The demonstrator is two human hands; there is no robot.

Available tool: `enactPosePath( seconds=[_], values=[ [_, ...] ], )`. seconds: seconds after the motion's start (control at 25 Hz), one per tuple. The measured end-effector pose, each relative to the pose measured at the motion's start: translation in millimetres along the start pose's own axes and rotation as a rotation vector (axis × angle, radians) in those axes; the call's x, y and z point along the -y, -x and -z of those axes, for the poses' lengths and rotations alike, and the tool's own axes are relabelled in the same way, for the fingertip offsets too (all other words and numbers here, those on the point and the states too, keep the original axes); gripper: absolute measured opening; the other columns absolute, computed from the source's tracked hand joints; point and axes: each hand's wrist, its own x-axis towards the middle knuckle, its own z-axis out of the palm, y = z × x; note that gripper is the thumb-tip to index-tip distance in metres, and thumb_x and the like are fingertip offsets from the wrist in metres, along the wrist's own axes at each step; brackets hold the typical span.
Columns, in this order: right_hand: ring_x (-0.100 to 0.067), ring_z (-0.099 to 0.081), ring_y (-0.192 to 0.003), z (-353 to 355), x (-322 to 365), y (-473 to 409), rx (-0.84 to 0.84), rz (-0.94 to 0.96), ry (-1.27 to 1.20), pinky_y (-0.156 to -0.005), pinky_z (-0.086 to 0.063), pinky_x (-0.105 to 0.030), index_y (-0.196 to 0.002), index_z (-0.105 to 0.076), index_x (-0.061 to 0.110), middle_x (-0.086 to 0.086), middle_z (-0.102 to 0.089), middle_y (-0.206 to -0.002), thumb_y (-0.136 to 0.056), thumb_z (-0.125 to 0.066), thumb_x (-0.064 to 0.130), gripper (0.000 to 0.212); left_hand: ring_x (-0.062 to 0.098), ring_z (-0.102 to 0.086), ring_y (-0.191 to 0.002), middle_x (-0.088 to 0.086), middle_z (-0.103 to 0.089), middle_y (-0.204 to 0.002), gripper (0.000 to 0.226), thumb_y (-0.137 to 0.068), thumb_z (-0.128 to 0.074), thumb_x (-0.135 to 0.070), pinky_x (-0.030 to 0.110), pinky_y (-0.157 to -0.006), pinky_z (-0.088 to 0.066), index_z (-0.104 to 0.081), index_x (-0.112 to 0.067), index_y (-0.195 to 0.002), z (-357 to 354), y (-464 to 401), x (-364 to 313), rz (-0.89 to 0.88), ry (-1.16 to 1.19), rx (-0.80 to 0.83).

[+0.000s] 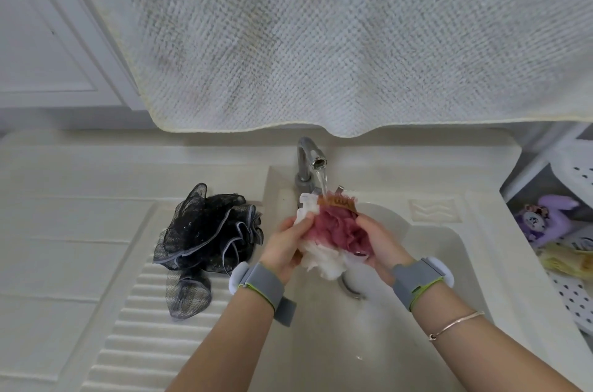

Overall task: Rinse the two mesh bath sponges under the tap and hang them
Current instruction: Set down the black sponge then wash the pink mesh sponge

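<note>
A pink and white mesh sponge (330, 232) is held over the sink basin (426, 250), right under the running stream from the chrome tap (307, 156). My left hand (285, 244) grips its left, white side. My right hand (380, 242) grips its right, pink side. Water strikes the top of the sponge. A black mesh sponge (205, 237) with grey edging lies loose on the ribbed drainboard (134, 327) to the left of the basin, untouched by either hand.
A large white towel (337, 38) hangs above, its hem just over the tap. The drain (351, 289) shows below the sponge. A white perforated basket (571, 292) with a purple plush toy (545, 221) stands at the right. A white cabinet door (48, 48) is at back left.
</note>
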Motion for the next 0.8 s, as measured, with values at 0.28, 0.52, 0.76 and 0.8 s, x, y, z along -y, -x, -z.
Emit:
enactPosePath(
  seconds=[0.28,0.52,0.76,0.8],
  values=[
    [-0.025,-0.061,-0.084,0,-5,-6,-0.015,0.033,-0.226,-0.064,-0.05,-0.03,-0.123,-0.056,0.008,-0.017,-0.063,-0.105,-0.095,-0.033,0.0,0.037,0.012,-0.049,-0.052,-0.004,-0.05,-0.055,0.016,-0.081,-0.061,-0.032,0.023,-0.051,-0.038,-0.055,-0.018,-0.081,6,3,-5,0.023,0.096,0.094],
    [-0.026,-0.061,-0.076,-10,-13,-1,0.003,-0.031,-0.378,-0.06,-0.054,-0.03,-0.118,-0.059,0.002,-0.019,-0.064,-0.097,-0.094,-0.039,0.0,0.031,0.016,-0.07,-0.094,0.005,-0.074,-0.1,0.046,-0.092,-0.05,-0.055,0.03,-0.085,-0.052,-0.069,-0.016,-0.108,1,13,-4,0.122,0.058,0.233],
    [-0.021,-0.059,-0.078,-11,-6,0,-0.051,-0.041,-0.387,-0.07,-0.05,-0.034,-0.1,-0.064,0.008,-0.011,-0.065,-0.092,-0.094,-0.039,0.005,0.026,0.02,-0.06,-0.071,0.008,-0.065,-0.086,0.029,-0.083,-0.063,-0.022,0.032,-0.069,-0.048,-0.059,-0.012,-0.11,3,4,3,0.089,0.05,0.103],
    [-0.021,-0.058,-0.076,-9,-5,1,-0.064,-0.072,-0.398,-0.07,-0.048,-0.034,-0.09,-0.063,0.008,-0.011,-0.063,-0.089,-0.091,-0.04,0.005,0.023,0.019,-0.057,-0.067,0.006,-0.063,-0.082,0.021,-0.087,-0.057,-0.018,0.031,-0.065,-0.046,-0.058,-0.013,-0.108,1,2,2,0.077,0.033,0.033]
  ],
)
